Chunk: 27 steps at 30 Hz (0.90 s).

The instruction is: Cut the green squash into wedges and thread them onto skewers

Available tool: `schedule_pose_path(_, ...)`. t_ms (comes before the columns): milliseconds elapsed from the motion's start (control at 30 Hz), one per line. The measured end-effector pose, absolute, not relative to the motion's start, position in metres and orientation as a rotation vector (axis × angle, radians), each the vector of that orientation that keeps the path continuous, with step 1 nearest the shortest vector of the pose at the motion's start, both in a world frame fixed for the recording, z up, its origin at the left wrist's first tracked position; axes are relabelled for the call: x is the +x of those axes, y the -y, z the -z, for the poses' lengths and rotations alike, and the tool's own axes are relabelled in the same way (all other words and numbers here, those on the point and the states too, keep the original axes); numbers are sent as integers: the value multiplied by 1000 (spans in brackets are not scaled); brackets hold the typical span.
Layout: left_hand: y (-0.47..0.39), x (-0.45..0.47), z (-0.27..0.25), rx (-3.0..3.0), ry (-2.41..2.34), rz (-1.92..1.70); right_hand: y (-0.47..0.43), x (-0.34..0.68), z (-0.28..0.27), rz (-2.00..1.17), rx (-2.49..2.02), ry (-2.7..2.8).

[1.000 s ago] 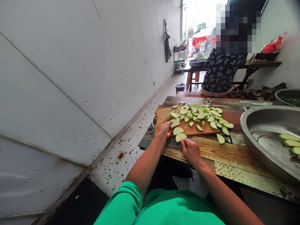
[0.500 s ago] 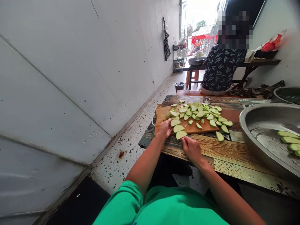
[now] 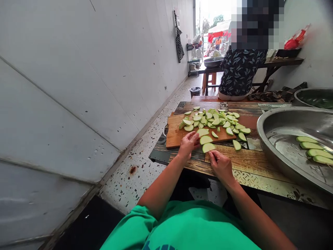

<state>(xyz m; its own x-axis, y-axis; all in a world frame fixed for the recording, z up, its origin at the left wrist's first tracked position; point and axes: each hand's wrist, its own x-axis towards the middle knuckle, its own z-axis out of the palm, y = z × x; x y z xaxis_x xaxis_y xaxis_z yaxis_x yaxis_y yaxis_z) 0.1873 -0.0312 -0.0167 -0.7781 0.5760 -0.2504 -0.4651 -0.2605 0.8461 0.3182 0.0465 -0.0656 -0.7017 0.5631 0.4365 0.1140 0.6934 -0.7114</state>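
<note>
Three half-round zucchini slices (image 3: 206,139), pale with green rind, hang in a line between my hands at the near edge of the cutting board. My left hand (image 3: 187,145) is closed at the far end of the line, its thumb and fingertips against the top slice. Below the nearest slice, my right hand (image 3: 221,166) pinches the near end of what seems to be a thin skewer; the stick itself hardly shows. Loose cut slices (image 3: 215,121) lie heaped on the wooden cutting board (image 3: 174,133), and some have spread onto the patterned table (image 3: 239,159).
On the right stands a large metal basin (image 3: 262,128) holding rows of slices (image 3: 312,149). Another metal basin (image 3: 299,95) is behind it. A person in a leaf-print shirt (image 3: 238,71) sits ahead, back turned. A white wall (image 3: 104,69) runs along the left.
Both hands have shifted right together with the line of slices, away from the board's left side. The camera view has also turned slightly.
</note>
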Motion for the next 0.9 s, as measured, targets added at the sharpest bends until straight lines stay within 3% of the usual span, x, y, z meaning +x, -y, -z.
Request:
schedule_pose_path(133, 22, 207, 19, 118, -1178, -1993, -45, 320, 63, -853, -474, 2244)
schedule_pose_path(300, 16, 206, 14, 39, -1107, -2161, -44, 328, 67, -878, -439, 2240)
schedule_pose_path(533, 14, 220, 16, -55, -1062, -1971, -40, 328, 72, -838, -459, 2198)
schedule_pose_path(900, 3, 233, 14, -73, -1063, -1964, -40, 327, 76, -825, -468, 2211)
